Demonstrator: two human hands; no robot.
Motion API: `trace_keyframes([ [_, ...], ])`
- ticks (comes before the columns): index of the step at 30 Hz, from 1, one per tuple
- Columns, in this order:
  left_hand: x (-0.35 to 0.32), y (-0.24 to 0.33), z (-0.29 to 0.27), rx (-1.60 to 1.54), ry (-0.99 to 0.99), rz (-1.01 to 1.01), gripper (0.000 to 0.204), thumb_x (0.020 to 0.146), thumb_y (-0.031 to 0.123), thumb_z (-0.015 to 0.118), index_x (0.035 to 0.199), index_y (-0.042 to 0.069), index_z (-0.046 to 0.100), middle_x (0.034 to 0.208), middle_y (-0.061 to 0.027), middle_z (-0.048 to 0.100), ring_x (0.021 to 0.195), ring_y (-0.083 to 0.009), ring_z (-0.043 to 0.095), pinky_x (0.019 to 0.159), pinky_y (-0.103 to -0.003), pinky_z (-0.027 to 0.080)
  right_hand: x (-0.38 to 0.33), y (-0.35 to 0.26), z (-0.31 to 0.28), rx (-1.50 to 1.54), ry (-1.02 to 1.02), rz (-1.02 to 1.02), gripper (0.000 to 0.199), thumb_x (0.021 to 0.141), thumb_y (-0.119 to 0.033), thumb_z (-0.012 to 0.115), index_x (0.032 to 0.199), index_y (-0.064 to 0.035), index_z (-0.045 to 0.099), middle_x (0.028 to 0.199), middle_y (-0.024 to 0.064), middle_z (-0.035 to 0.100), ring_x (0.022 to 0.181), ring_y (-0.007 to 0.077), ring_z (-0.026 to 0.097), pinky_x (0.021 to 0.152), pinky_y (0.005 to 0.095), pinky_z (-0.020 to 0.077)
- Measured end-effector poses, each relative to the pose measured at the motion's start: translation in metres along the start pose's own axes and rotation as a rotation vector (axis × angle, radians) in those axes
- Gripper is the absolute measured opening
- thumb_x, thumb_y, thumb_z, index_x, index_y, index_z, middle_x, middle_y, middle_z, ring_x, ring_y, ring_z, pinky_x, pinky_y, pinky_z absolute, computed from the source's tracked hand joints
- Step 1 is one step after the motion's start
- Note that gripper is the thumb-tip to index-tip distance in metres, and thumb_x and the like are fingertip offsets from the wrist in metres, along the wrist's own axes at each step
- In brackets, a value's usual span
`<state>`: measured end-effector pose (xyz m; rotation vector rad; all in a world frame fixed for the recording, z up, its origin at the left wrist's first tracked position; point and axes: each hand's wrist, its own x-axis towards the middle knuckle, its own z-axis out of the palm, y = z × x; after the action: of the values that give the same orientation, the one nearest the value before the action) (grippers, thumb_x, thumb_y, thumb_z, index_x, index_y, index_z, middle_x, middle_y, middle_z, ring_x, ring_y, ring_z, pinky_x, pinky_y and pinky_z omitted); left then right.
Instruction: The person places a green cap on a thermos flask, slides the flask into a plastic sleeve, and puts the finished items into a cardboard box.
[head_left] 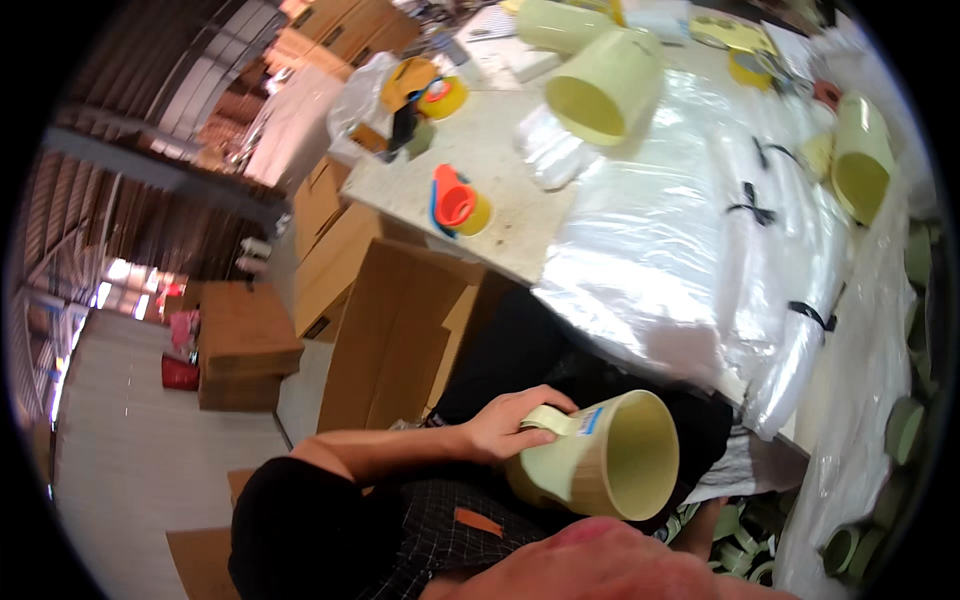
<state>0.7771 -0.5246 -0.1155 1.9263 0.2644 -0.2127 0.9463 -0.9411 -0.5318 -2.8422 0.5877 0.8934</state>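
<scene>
My left hand (508,424) is closed around the handle of a pale green plastic pitcher (543,470), held over my lap. The pitcher lies tilted on its side, its wide mouth facing right, with a blue and white label near the handle. Of my right arm only a strip of skin (700,532) shows, beside a heap of green plastic pieces (745,540); the fingers are hidden. In front of the pitcher, a stack of clear plastic bags (650,240) covers much of the table (510,215).
More pale green pitchers (615,85) lie on the table's far side, and another container (862,160) at the right. An orange and blue tape dispenser (458,203) sits near the table's left edge. Below it stands an open cardboard box (385,340). Stacked cartons (245,340) stand farther left.
</scene>
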Motion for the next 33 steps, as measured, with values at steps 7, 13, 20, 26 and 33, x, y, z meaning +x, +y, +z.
trace_keyframes([
  [7,0.0,-0.001,-0.003,-0.081,-0.025,-0.012,0.043,0.091,0.015,0.059,0.131,0.003,0.048,0.135,-0.016,0.055,0.124,-0.0289,0.055,0.103,-0.038,0.043,-0.032,-0.002,-0.008,-0.048,-0.037,-0.04,0.07,0.085,-0.054,0.062,0.14,-0.0131,0.05,0.142,0.0114,0.052,0.132,0.0292,0.047,0.112,0.0361,0.0352],
  [13,-0.01,0.018,-0.001,-0.079,-0.08,0.062,0.039,0.095,0.01,0.056,0.132,0.004,0.046,0.138,-0.017,0.054,0.124,-0.0292,0.057,0.102,-0.037,0.045,-0.113,0.014,-0.075,0.317,0.252,-0.529,0.05,0.083,-0.015,0.065,0.129,0.0009,0.051,0.137,0.0208,0.051,0.124,0.0417,0.046,0.104,0.0429,0.0396],
  [20,-0.042,0.018,-0.017,-0.084,0.008,0.009,0.03,0.098,0.016,0.055,0.126,0.005,0.053,0.105,-0.0122,0.069,0.098,-0.0216,0.068,0.087,-0.033,0.052,-0.275,0.024,-0.214,2.199,-0.248,-0.077,0.03,0.1,-0.025,0.053,0.123,-0.0058,0.054,0.107,0.0087,0.062,0.101,0.0231,0.062,0.085,0.038,0.0504],
  [26,-0.065,0.03,-0.014,0.131,0.043,0.083,0.031,0.099,0.023,0.053,0.125,0.006,0.051,0.103,-0.0183,0.067,0.097,-0.0346,0.067,0.083,-0.039,0.052,-0.318,-0.059,-0.169,1.01,0.785,-0.519,0.032,0.096,-0.018,0.055,0.122,0.0003,0.056,0.105,0.0119,0.055,0.099,0.0263,0.054,0.092,0.0365,0.042],
  [33,-0.078,0.022,-0.022,0.038,0.059,0.162,0.032,0.099,0.022,0.051,0.126,0.006,0.051,0.105,-0.0188,0.067,0.098,-0.0365,0.066,0.084,-0.04,0.052,-0.318,-0.047,-0.153,1.015,0.488,-0.76,0.041,0.099,-0.032,0.053,0.122,0.0016,0.061,0.096,0.0097,0.058,0.089,0.0196,0.054,0.083,0.033,0.0443],
])
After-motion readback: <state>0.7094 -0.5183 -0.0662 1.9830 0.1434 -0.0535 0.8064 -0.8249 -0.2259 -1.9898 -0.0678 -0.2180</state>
